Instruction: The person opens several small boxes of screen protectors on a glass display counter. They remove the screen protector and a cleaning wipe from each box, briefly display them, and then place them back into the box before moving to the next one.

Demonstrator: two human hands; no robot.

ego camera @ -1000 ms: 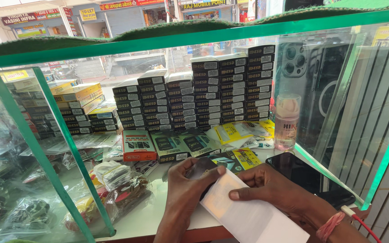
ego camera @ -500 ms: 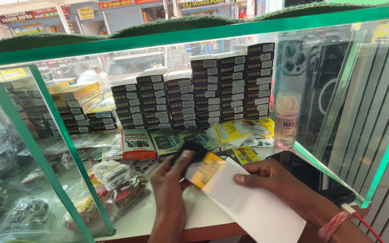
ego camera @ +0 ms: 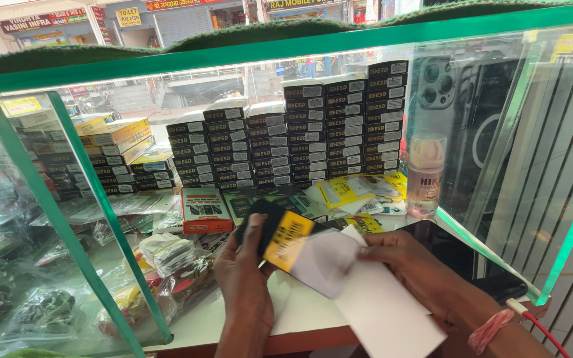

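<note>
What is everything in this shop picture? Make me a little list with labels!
place: glass display case with green edges
left hand: holds a flat black packet with a yellow label
right hand: holds a white paper envelope around the packet's lower end
behind: stacks of small black boxes
right side: clear bottle with pink liquid
left front: red and white box
</note>
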